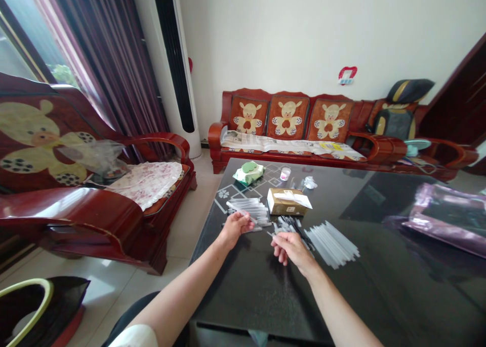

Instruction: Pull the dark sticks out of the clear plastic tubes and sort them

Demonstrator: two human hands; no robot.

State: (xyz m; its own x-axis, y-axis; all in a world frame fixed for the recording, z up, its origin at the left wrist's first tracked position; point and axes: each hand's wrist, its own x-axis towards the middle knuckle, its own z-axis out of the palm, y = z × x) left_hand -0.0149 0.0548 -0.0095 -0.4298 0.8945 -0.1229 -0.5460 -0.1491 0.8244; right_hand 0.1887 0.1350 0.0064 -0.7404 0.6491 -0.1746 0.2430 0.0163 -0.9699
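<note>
My left hand (pixel 234 229) is closed in a pinch on a thin, whitish translucent tube, most of it covered by the fingers. Right beyond it lies a bundle of similar translucent tubes (pixel 248 205). Fingertips together, my right hand (pixel 291 248) pinches a small slim piece too tiny to name. Under and behind that hand is a loose pile of short clear and black pieces (pixel 290 224). To its right, a fan of longer translucent tubes (pixel 332 244) rests flat on the dark glossy table (pixel 243 291).
Behind the tubes stand a gold tissue box (pixel 286 202), a green wipes pack (pixel 248 173), a small white jar (pixel 285 173) and a crumpled tissue (pixel 310 182). Purple plastic packaging (pixel 448 218) lies at right. A wooden armchair (pixel 114 225) and bin (pixel 45 306) are left.
</note>
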